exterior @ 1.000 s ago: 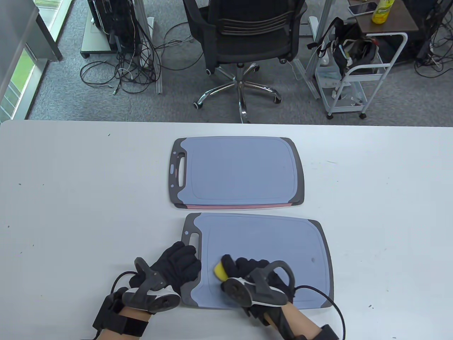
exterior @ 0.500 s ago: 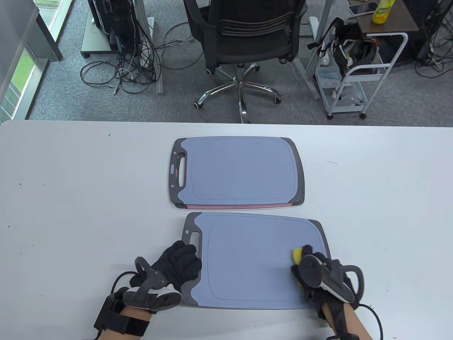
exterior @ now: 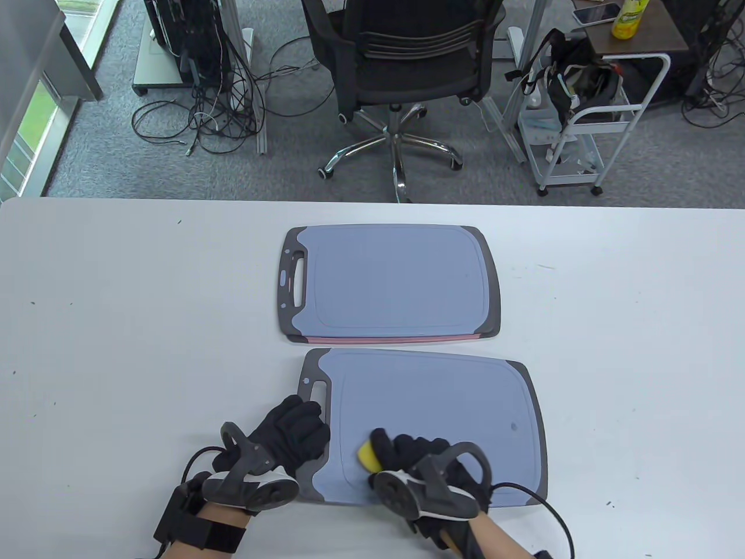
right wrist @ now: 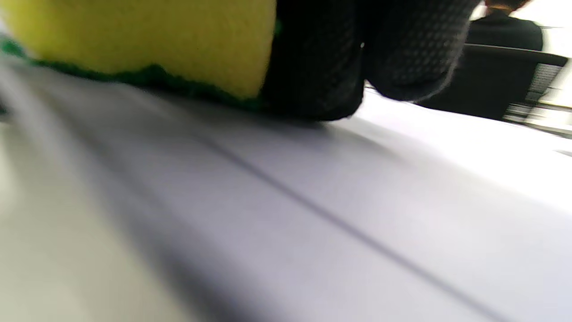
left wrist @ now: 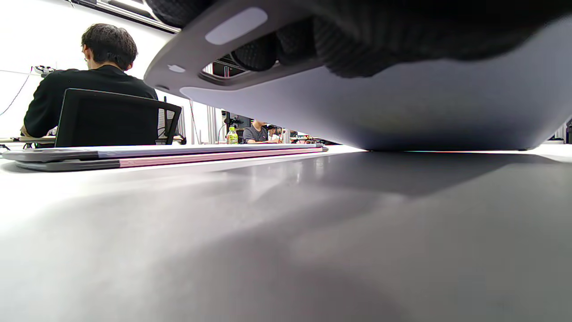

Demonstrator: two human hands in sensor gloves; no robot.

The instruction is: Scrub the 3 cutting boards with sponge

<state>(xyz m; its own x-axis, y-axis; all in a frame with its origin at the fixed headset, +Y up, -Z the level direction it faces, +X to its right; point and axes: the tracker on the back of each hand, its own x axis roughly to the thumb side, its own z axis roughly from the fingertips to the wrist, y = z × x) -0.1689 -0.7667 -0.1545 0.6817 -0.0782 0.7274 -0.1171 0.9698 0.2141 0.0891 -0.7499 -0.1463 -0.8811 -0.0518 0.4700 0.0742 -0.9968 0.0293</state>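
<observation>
The near cutting board lies at the tabletop's near edge, long axis running left to right, handle end on the left. The left hand rests spread on that handle end, pinning it down. The right hand curls round a yellow sponge (green scouring face down, per the right wrist view) pressed on the board's near-left area. The unscrubbed stretch extends rightward from the sponge, so the right hand is best placed to sweep it. Two stacked cutting boards wait just beyond, nearer the tabletop's middle.
</observation>
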